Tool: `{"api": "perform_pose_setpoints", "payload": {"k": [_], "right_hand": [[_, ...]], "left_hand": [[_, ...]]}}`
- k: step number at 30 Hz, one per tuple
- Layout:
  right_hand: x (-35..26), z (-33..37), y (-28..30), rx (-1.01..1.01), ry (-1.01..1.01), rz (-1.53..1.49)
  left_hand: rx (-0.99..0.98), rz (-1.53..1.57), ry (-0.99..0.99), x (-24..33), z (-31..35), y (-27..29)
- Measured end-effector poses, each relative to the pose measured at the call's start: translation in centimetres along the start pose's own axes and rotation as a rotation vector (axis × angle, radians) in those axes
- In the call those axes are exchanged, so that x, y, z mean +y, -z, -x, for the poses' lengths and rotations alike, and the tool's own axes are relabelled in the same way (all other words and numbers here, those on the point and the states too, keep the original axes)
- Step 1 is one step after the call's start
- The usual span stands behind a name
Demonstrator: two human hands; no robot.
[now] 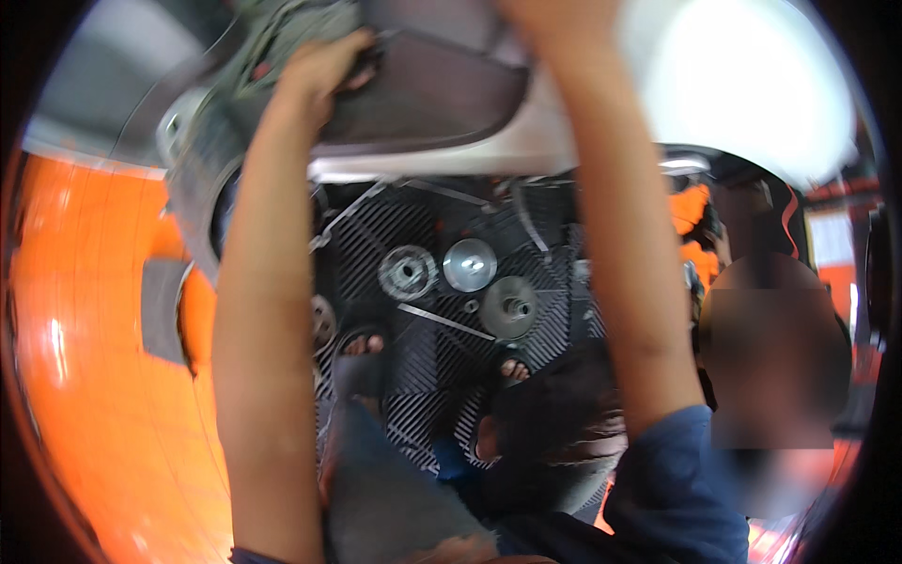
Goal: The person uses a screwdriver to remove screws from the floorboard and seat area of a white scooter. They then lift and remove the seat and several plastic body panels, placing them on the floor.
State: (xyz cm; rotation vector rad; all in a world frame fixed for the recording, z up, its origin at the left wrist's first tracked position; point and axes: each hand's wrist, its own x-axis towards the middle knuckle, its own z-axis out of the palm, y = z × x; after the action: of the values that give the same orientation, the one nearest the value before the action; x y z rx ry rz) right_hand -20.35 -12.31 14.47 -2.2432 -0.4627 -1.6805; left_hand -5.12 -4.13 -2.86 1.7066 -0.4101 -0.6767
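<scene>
Dark-grey panel [427,94] up top, my left fingers [360,77] are curled at its left side, too blurred to tell if they're clamped. Right fingers are out of view, so can't tell. Below, round metal parts [460,273] sit on a ribbed mat [362,244].

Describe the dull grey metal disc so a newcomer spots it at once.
Start at the dark striped mat in mid-picture. A ribbed wheel, a shiny silver disc and the dull grey disc lie close together on it. The grey one is lowest and furthest right, and its dull face and thick centre stub set it apart from both.
</scene>
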Motion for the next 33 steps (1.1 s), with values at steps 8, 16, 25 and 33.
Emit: {"api": "perform_pose_setpoints", "payload": {"k": [8, 16, 25, 33], "right_hand": [[3.4, 1.6, -4.5, 0.363, -0.003, 0.147], [3.3, 2.8, -3.9, 0.309, -0.065, 0.178], [2.9, 2.6, -3.7, 0.333, -0.044, 0.125], [2.6, 2.3, -3.3, 0.342, -0.028, 0.068]], "left_hand": [[0.068, 0.065, 0.015, -0.9, -0.6, 0.9], [-0.003, 0.125, 0.038, -2.3, -1.7, 1.8], [0.058, 0.17, 0.007, -2.0, -1.3, 1.7], [0.014, 0.227, -0.005, -2.6, -1.9, 2.6]]}}
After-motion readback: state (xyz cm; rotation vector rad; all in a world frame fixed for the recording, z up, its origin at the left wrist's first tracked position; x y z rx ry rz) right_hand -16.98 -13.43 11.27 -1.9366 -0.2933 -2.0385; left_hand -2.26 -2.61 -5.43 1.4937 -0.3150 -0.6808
